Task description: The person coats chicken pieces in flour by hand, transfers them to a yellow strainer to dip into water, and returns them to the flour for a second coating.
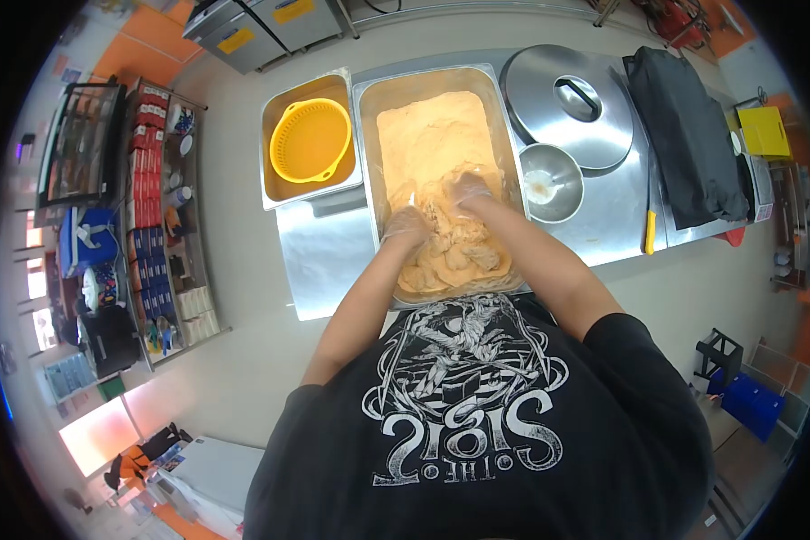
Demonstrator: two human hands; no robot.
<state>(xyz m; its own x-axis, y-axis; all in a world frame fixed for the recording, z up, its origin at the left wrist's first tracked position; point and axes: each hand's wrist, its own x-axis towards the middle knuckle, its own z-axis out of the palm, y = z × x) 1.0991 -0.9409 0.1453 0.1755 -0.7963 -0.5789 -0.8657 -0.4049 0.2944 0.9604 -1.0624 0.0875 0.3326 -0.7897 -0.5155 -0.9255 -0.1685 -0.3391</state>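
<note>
A deep rectangular metal pan (365, 135) holds pale orange breading flour (436, 130), heaped smooth at its far end. Lumpy flour-coated pieces (463, 256) crowd its near half. My left hand (407, 225), in a clear plastic glove, is down in the pan at the left side of the pieces. Further right and slightly farther away, my right hand (471, 193), also gloved, presses into the flour where the heap meets the pieces. The fingers of both hands are largely hidden by flour and coating.
A yellow colander (311, 139) sits in a smaller metal pan (268, 171) on the left. To the right are a round metal lid (540, 85), a steel bowl (551, 184), a yellow-handled knife (650, 229) and a black-covered object (688, 135), all on the steel table (319, 270).
</note>
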